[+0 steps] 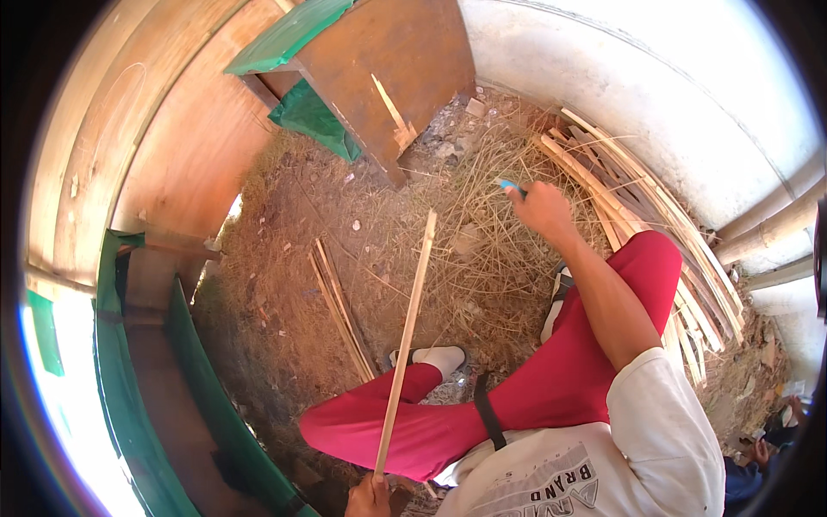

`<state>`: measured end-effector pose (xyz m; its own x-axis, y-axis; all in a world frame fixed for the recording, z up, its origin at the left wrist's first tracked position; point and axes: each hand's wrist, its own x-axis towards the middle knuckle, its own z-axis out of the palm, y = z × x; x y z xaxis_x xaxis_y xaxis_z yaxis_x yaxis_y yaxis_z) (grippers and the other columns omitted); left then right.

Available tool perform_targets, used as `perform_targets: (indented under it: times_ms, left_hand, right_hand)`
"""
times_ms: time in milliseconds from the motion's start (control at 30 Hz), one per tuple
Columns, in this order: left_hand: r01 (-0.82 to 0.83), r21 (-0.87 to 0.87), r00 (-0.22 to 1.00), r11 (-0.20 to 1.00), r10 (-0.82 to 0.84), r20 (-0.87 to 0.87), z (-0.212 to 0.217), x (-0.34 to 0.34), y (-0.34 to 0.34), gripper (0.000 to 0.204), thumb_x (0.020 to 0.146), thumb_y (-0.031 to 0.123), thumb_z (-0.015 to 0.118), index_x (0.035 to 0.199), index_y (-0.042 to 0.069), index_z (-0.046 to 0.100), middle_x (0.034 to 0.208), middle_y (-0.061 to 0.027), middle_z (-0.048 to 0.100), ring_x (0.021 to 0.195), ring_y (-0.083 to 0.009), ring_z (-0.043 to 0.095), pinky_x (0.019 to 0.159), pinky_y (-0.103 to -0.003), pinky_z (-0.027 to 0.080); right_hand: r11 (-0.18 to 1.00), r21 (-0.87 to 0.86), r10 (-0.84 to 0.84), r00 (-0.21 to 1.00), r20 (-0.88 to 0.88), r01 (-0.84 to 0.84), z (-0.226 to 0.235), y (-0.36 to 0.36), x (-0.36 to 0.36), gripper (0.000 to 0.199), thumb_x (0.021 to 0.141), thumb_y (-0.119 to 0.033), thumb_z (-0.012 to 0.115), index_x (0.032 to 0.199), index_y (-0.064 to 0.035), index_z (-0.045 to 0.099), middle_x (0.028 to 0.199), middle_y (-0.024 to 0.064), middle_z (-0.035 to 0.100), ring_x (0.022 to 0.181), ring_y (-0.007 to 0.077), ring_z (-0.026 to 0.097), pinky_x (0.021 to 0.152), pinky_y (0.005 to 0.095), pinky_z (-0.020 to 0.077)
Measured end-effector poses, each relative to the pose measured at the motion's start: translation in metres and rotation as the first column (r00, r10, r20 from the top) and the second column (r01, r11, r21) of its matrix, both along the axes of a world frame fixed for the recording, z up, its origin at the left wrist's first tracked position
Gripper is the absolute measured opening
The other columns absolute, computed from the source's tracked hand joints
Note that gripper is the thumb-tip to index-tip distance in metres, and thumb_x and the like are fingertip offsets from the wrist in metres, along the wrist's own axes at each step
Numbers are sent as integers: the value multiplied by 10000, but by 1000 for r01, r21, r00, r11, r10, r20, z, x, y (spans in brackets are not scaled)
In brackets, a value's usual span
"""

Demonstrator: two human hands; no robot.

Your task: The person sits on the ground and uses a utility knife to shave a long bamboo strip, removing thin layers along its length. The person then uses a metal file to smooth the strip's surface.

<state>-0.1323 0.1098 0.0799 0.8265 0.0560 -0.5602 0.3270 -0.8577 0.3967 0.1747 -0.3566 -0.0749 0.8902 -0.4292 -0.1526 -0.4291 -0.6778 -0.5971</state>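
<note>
- Strip (407, 345): pale, long and thin, it slants from 6 o'clock up to just past the middle of the view, crossing above the person's bent leg.
- Ground (284, 198): brown earth with small scraps, spreading around the middle.
- White wall (620, 69): curving from 12 to 3 o'clock.
- Plywood wall (185, 146): at 10 o'clock.
- Trough (159, 379): green sides, brown inside, at 8 o'clock.
- Cabinet (396, 60): brown, green-topped, at 12 o'clock; a split piece of wood leans against its side.
- Trousers (534, 388): red, legs folded, from 3 to 7 o'clock.
- Pile (594, 183): long strips lying near the white wall, 2 to 4 o'clock.
- Straw (482, 172): thin, tangled shavings at 1 o'clock.
- Loose strips (332, 289): lying on the earth at 8 o'clock.
- Left hand (369, 497): at 6 o'clock, fingers wrapped around the strip's lower end.
- Right hand (545, 211): at 2 o'clock, fingers closed around a blue tool, away from the strip.
- Blue tool (512, 186): mostly hidden; I cannot tell its kind.
</note>
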Motion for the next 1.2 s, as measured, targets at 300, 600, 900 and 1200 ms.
perform_targets:
  times_ms: [300,600,900,1200]
  left_hand:
    - [137,-47,981,989,-129,142,-23,11,8,586,1014,559,467,973,19,691,770,-257,660,651,-329,632,533,-500,430]
    - [-10,12,998,1000,9,63,-26,16,-2,733,1010,649,416,748,-3,625,510,-121,425,565,-169,423,460,-470,298]
    - [24,-133,996,991,-12,88,-31,26,-9,439,1085,372,423,871,11,551,653,-37,520,610,-114,512,570,-324,441]
    - [46,-100,993,994,-34,114,-25,19,-12,732,998,682,413,729,26,595,543,-9,406,564,-140,402,449,-434,273]
  right_hand:
    - [976,102,184,980,70,-190,41,27,-25,452,954,-520,591,1062,-124,782,716,155,670,720,335,685,707,460,546]
    - [967,113,217,971,97,-227,45,32,-26,426,945,-509,606,1067,-141,783,727,141,677,735,329,692,693,451,542]
    - [963,-132,268,793,548,-234,41,38,-37,328,898,-417,716,1022,-120,776,715,68,679,580,260,651,517,396,490]
    - [942,-278,331,667,668,-188,56,41,-45,296,874,-373,745,1012,-110,750,695,44,637,536,231,615,460,347,456]
